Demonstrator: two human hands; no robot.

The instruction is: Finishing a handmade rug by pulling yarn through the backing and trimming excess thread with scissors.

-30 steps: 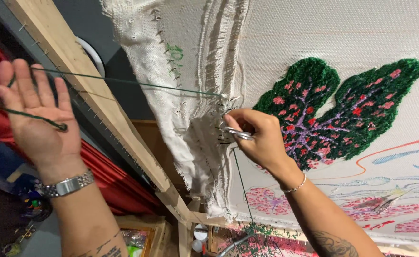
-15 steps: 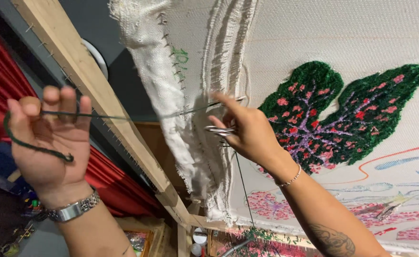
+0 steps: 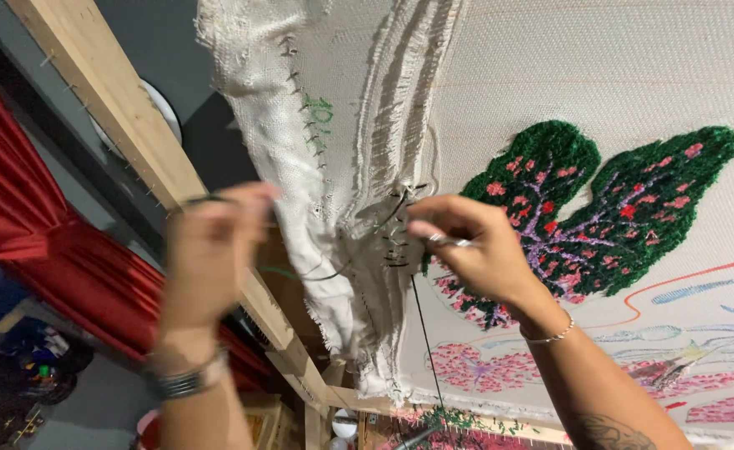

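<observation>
Head view: the right hand [image 3: 475,250] pinches a metal needle [image 3: 453,242] against the folded cloth edge [image 3: 367,242], steadying the stitch. Beside it, the blurred left hand [image 3: 213,250] closes on dark green yarn [image 3: 304,273], keeping it taut.

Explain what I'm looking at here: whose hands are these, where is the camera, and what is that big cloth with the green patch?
There is no machine: a person works with two bare hands, filmed by a camera on their own head. The cloth is a pale backing fabric stretched on a wooden frame, with a tufted green leaf shape dotted pink and red. A loose, frayed fabric edge hangs beside it, stitched with dark thread. The right hand pinches a small metal needle at that edge. The left hand, blurred, is raised beside the frame with a dark thread running from it toward the fabric. A red curtain hangs behind.
</observation>
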